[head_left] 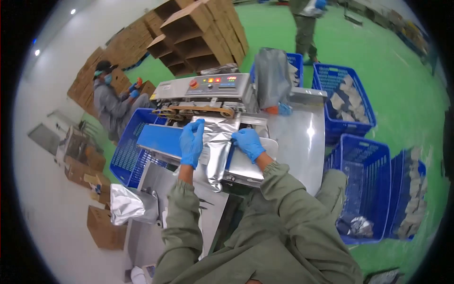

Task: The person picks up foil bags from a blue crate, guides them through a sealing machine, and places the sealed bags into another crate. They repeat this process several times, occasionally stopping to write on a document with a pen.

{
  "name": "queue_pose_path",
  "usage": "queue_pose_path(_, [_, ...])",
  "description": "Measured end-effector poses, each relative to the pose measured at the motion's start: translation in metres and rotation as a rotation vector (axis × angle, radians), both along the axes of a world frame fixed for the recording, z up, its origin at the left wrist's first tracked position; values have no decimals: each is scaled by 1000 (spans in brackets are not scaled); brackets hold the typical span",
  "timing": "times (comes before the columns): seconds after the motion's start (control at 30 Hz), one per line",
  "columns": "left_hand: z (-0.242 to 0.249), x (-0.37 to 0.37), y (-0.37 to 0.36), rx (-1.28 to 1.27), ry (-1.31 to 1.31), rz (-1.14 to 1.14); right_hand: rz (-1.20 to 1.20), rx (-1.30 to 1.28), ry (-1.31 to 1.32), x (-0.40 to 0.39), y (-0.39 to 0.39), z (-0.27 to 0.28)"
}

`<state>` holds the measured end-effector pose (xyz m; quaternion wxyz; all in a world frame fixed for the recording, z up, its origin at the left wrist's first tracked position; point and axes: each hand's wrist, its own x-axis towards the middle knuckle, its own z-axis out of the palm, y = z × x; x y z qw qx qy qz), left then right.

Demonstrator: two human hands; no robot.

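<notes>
A shiny silver foil bag (218, 154) hangs in front of a band sealing machine (203, 90), its upper edge up against the machine's brown belt. My left hand (191, 146), in a blue glove, has its fingers closed at the bag's upper left side. At the right edge, my gloved right hand (248, 143) pinches the foil with curled fingers. Below the belt lies a blue conveyor (160, 139), to the left of the bag. The machine's panel shows lit red and yellow indicators and a red knob.
A metal table (298, 142) extends right, with a grey bag (271, 78) standing at its back. Blue crates (364, 182) line the right side; another crate (124, 156) is at left. A silver pouch (134, 204) rests lower left. Cardboard boxes (201, 35) and a seated person (111, 102) are beyond.
</notes>
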<state>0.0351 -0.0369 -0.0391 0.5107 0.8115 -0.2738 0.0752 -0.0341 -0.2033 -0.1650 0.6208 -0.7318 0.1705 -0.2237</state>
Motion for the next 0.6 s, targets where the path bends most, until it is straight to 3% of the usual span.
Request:
queue_pose_path(0.13, [10, -70, -6, 110, 133, -319, 12, -128, -112, -62, 5, 31])
queue_pose_path(0.17, [20, -98, -9, 95, 256, -345, -53, -143, -148, -93, -4, 39])
queue_pose_path(0.3, [-17, -117, -4, 196, 170, -411, -552, -67, -188, -267, -72, 26])
queue_pose_path(0.33, [-20, -118, -10, 266, 138, -441, -771, -127, -157, -309, -103, -18])
queue_pose_path(0.37, [-24, -123, -17, 271, 128, -430, -1000, -432, 36, -367, -119, -23])
queue_pose_path(0.4, [-19, -136, -30, 295, 82, -451, -1149, -251, 176, -416, -138, -79])
queue_pose_path(0.43, [-17, -145, -43, 295, 107, -433, -1222, -45, 525, -471, -140, -102])
queue_pose_path(0.5, [-18, -152, -59, 270, 105, -421, -1599, 122, 794, -561, -140, -223])
queue_pose_path(0.53, [-18, -151, -67, 297, 95, -464, -1624, 291, 916, -598, -137, -267])
queue_pose_path(0.57, [-20, -153, -75, 320, 84, -501, -1456, -17, 1259, -661, -140, -401])
queue_pose_path(0.6, [-19, -158, -83, 320, 80, -498, -1454, -17, 1255, -664, -112, -353])
